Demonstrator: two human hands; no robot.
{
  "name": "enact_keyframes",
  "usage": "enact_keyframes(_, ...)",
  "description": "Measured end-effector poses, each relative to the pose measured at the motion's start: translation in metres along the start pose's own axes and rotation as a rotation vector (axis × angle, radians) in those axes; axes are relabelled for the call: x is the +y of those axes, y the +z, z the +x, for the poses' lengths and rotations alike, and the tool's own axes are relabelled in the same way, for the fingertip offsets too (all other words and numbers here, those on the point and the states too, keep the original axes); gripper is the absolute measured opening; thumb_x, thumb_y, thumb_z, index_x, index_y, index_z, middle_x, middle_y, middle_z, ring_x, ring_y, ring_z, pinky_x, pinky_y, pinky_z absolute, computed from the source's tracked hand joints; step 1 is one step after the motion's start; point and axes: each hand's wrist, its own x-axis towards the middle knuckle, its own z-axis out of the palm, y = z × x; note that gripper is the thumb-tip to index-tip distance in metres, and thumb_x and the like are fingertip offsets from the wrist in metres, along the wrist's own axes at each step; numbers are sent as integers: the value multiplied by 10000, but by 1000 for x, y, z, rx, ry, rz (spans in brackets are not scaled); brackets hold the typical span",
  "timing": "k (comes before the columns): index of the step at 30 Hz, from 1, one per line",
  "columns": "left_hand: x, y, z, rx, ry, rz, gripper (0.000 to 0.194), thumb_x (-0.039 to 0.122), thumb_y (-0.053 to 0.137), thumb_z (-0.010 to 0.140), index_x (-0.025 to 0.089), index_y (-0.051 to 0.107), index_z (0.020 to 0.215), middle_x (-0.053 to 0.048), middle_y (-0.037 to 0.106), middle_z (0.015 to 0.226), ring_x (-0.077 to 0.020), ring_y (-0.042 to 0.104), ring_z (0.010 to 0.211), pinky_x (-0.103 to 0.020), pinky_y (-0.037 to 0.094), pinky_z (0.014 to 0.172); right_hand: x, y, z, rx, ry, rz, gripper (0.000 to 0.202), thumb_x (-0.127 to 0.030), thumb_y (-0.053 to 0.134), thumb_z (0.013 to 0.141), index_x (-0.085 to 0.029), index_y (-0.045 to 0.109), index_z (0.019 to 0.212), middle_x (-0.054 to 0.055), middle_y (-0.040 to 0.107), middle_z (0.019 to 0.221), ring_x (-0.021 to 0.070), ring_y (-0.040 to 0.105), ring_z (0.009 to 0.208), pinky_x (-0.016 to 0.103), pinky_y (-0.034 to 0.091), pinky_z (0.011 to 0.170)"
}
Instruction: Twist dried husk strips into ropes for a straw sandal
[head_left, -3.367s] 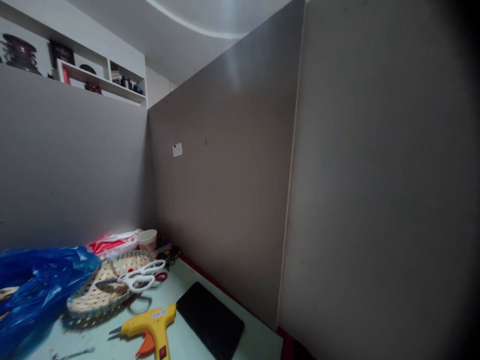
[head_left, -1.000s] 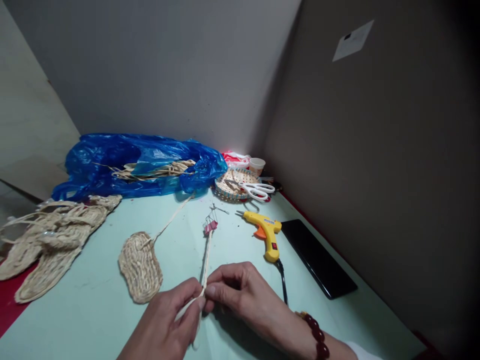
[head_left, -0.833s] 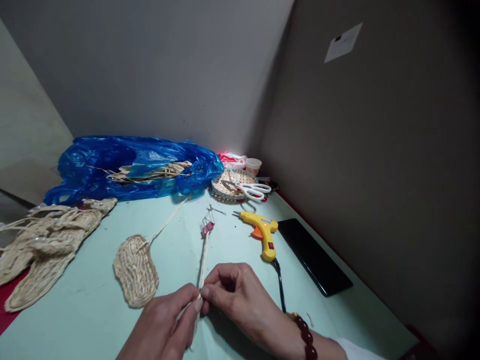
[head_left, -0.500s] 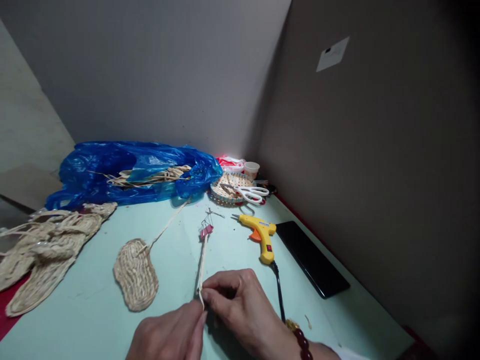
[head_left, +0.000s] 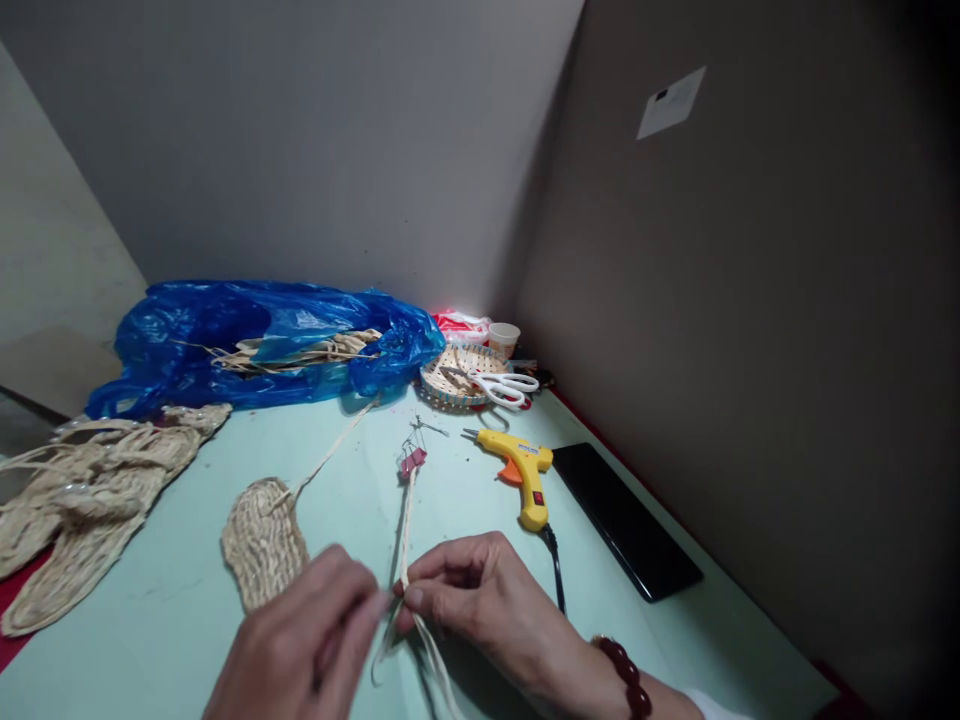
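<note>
A narrow braid of pale straw (head_left: 406, 530) runs toward me from a pink binder clip (head_left: 412, 461) on the table. My right hand (head_left: 480, 600) pinches the braid's near end between thumb and fingertips. Below that pinch, loose straw strands (head_left: 435, 655) hang toward the table's near side. Just left of the braid's end is my left hand (head_left: 300, 635), slightly blurred, its fingers curled and closed. Whether a strand lies between them I cannot make out. Behind this hand, partly covered, lies a woven straw sole (head_left: 262, 540) with a long strand trailing from it.
Woven straw sandals (head_left: 97, 500) lie at the left. At the back sits a blue plastic bag (head_left: 195, 320) of straw, beside a round basket (head_left: 442, 375) with white scissors (head_left: 506, 388) and a paper cup (head_left: 504, 338). Rightward lie a yellow glue gun (head_left: 534, 490) and a black phone (head_left: 637, 530).
My left hand has moved left and up from the braid's end, now overlapping the sole. My right hand keeps its pinch, and loose strands now show below it.
</note>
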Motion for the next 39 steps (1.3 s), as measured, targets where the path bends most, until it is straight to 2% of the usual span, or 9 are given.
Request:
enact_keyframes(3, -1, -2, 12, -381, -614, -588, 330, 541, 500, 874, 217, 554, 836, 51, 535, 446, -89, 414, 321, -178, 324, 322, 3, 0, -1, -44, -10, 36, 235, -323, 752, 733, -96, 749, 792, 34, 665, 644, 106, 547, 628, 205, 393, 630)
enact_keyframes(5, -3, 3, 16, -500, -743, -845, 361, 556, 584, 810, 202, 532, 761, 58, 523, 450, -60, 375, 287, -157, 296, 284, 5, -1, -3, -73, -21, 10, 239, -332, 735, 758, -108, 753, 839, 20, 649, 646, 108, 540, 629, 203, 372, 605)
enact_keyframes(8, -5, 9, 15, -459, -713, -862, 349, 502, 632, 795, 180, 524, 716, 50, 550, 551, -30, 408, 298, -136, 307, 288, 3, -2, -6, -56, -64, -226, 193, -287, 649, 828, -138, 754, 892, 20, 663, 698, 111, 532, 630, 208, 360, 588)
enact_keyframes(13, 2, 7, 8, -440, -665, -562, 292, 443, 508, 880, 170, 540, 782, 83, 489, 571, -8, 386, 271, -129, 187, 287, -8, -2, -16, -34, -248, -740, 243, -196, 489, 913, -201, 732, 912, 29, 725, 801, 129, 608, 702, 211, 404, 660)
enact_keyframes(19, 16, 3, 8, -416, -647, -343, 326, 453, 406, 900, 201, 464, 700, 77, 484, 557, -31, 354, 271, -172, 165, 311, -1, 0, -21, -18, -423, -1061, 182, -184, 469, 879, -157, 622, 785, 23, 640, 668, 111, 529, 557, 207, 358, 538)
enact_keyframes(24, 12, 3, 10, -321, -565, -299, 297, 326, 532, 815, 210, 418, 567, 76, 401, 475, -81, 404, 421, -185, 254, 410, 17, 3, -14, 80, -837, -1187, 208, -159, 448, 868, -160, 538, 680, -6, 531, 561, 107, 431, 492, 235, 306, 496)
enact_keyframes(28, 2, 7, 8, -416, -718, -622, 303, 416, 539, 816, 215, 447, 609, 79, 464, 435, -52, 348, 258, -193, 135, 312, 25, 3, -8, 41, -1163, -1258, 283, -108, 398, 886, -171, 501, 630, -26, 482, 506, 107, 362, 437, 268, 232, 450)
enact_keyframes(33, -7, 8, 4, -430, -629, -842, 306, 436, 581, 844, 175, 543, 690, 88, 455, 389, -51, 395, 321, -164, 276, 387, 21, 2, -10, -117, -1123, -1319, 302, -121, 368, 921, -171, 519, 664, -16, 488, 517, 118, 368, 429, 277, 223, 429)
enact_keyframes(39, -8, 8, 0, -391, -649, -965, 363, 514, 641, 808, 162, 602, 731, 89, 443, 438, -47, 371, 325, -154, 288, 340, 20, 2, -12, -188, -1077, -1400, 280, -157, 410, 931, -155, 580, 709, 15, 562, 565, 129, 419, 454, 296, 228, 446)
